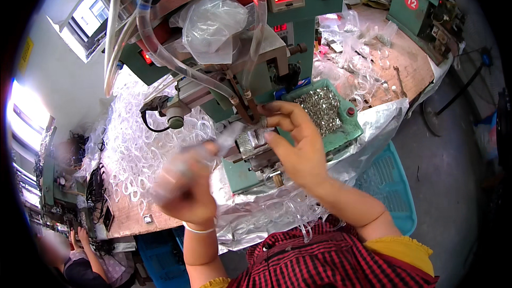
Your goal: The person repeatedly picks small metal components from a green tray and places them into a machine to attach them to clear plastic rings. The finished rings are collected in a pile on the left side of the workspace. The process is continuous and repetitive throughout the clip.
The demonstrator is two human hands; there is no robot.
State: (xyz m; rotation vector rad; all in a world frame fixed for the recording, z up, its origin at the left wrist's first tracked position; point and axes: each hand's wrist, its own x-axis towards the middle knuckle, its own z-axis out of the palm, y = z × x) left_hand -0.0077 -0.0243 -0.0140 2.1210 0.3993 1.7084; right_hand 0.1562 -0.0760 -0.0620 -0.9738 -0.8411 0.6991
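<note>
My left hand (186,186) is blurred and closed around a clear plastic tube piece (224,138) that points toward the metal fixture (253,146) of a green bench machine (298,37). At the fixture, the fingers of my right hand (296,144) are pinched on something small that I cannot make out, just under the machine's head. A green tray of small metal parts (322,109) sits right behind my right hand. Clear hoses (160,42) loop down from the machine's top.
A big heap of clear tube loops (133,144) covers the wooden bench (130,218) at left. Silver plastic sheet (373,128) drapes the bench front. A blue basket (389,181) stands on the floor at right. Another green machine (421,5) is far right. Another person sits at lower left (80,261).
</note>
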